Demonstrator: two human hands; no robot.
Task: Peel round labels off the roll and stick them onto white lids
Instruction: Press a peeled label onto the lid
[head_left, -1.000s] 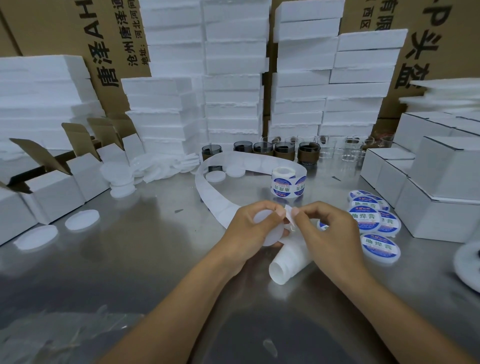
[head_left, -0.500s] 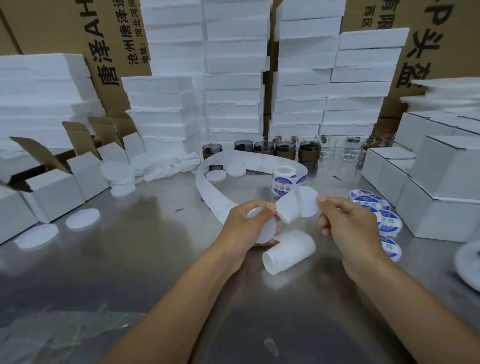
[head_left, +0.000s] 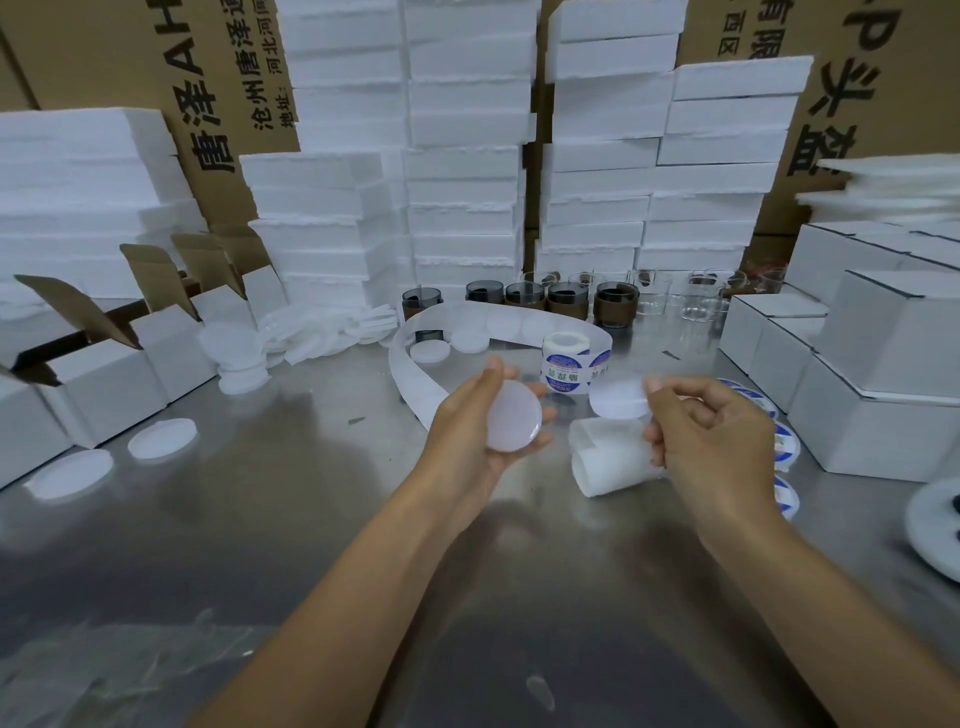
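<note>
Left hand (head_left: 480, 434) cups a white lid (head_left: 514, 415), fingers curled round its rim; right hand (head_left: 714, 441) pinches a round label (head_left: 618, 397) between its fingers.

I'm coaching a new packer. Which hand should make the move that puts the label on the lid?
Right. The right hand pinches the peeled label right beside the bare lid, which the left hand holds with its face exposed.
</note>
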